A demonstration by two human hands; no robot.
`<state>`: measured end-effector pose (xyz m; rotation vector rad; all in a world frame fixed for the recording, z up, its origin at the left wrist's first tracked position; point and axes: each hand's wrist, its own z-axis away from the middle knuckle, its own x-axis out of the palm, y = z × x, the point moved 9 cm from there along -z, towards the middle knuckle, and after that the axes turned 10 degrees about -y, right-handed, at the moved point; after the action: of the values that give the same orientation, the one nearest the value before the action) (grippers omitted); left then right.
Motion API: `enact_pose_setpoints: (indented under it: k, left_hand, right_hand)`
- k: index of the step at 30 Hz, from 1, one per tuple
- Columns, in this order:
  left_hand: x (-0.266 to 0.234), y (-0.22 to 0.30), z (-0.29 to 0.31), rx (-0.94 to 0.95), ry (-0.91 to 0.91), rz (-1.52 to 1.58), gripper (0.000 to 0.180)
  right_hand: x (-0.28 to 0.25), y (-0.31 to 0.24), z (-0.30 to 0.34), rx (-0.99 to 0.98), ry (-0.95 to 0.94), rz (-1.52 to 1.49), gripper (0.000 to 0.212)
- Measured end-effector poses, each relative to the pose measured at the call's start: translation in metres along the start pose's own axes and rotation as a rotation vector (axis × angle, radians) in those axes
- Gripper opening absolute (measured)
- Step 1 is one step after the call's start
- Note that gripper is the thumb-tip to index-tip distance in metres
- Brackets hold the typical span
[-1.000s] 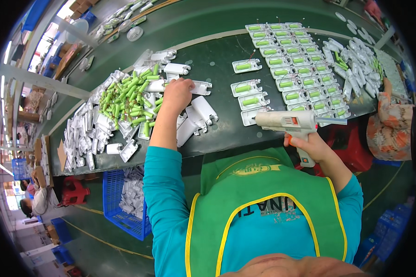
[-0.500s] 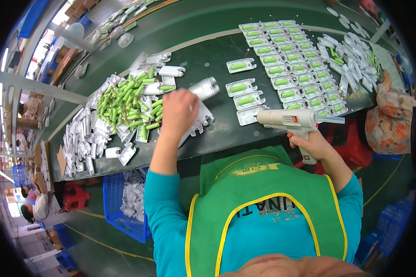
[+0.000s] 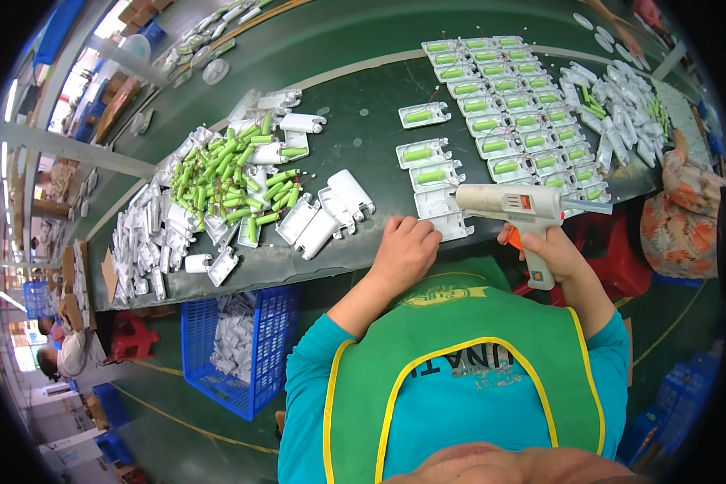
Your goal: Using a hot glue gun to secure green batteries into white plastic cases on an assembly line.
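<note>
Far left, white plastic casings lie heaped on the dark green counter; green battery cells are piled against them; below the counter edge, a blue basket holds many small white parts; loose shells lie just right of the cells.

Centre: left hand has its fingers at the left edge of the nearest casing, lowest in a short column; whether its grip pinches or merely rests there, cannot tell; the casing above shows no cell, the higher ones hold one each.

Right hand has its grip closed round the handle of a glue gun; nozzle over the column, clear glue stick out the back.

Step in hand, judged: lining up casings; next move probably calls for squaring the nearest one, then glue before a cell.

Right: wired, cell-filled trays in close rows; beyond, a second casing heap, a few cells among it.
</note>
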<state>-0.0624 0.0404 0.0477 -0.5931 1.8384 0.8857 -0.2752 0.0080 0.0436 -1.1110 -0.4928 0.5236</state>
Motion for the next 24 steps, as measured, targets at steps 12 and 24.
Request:
enact_pose_setpoints:
  k: [12, 24]
  left_hand:
    - [-0.010, -0.029, -0.020, -0.072, 0.085, 0.019, 0.023]
    - [-0.103, -0.187, 0.091, -0.859, 0.005, -0.527, 0.027]
  right_hand:
    - [-0.013, -0.002, -0.031, -0.031, 0.054, 0.044, 0.043]
    - [-0.012, -0.012, -0.034, -0.090, 0.028, 0.035, 0.043]
